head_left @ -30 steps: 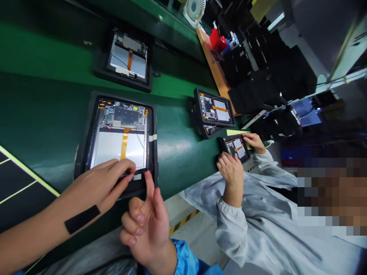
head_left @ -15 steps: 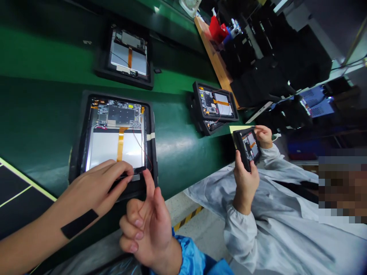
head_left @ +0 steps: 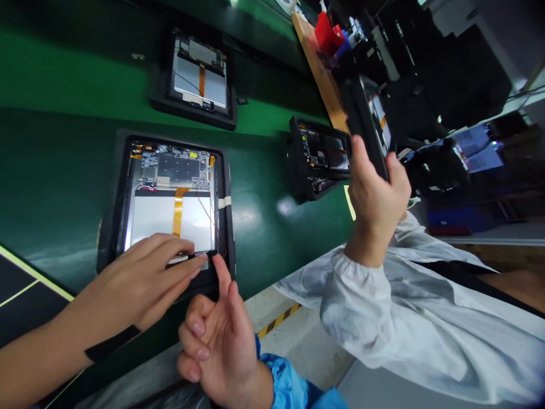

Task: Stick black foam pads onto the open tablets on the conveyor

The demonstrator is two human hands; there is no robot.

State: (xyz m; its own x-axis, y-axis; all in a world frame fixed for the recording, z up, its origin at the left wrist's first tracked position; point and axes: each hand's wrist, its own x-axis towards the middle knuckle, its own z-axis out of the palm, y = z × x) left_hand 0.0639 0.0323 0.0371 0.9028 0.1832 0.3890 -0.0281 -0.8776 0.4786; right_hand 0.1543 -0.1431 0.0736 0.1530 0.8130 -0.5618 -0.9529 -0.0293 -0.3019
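Observation:
An opened tablet, with a circuit board, silver battery area and orange ribbon, lies in a black foam frame. Over its lower edge is my left hand, thumb and index finger pinching a small black strip. Black tape is stuck across my left wrist. My right hand, palm up in a blue sleeve, touches the strip's right end with its outstretched index fingertip. Its thumb stands apart and the other fingers are loosely curled.
A second opened tablet in foam lies at the back. Right of centre are stacked framed devices. Beyond them a co-worker's hand lifts another framed device. A wooden edge and red bin are farther back.
The co-worker's device has risen up and away from the yellow sheet, toward the wooden edge. My left fingers have shifted slightly along the strip; my right hand has barely moved.

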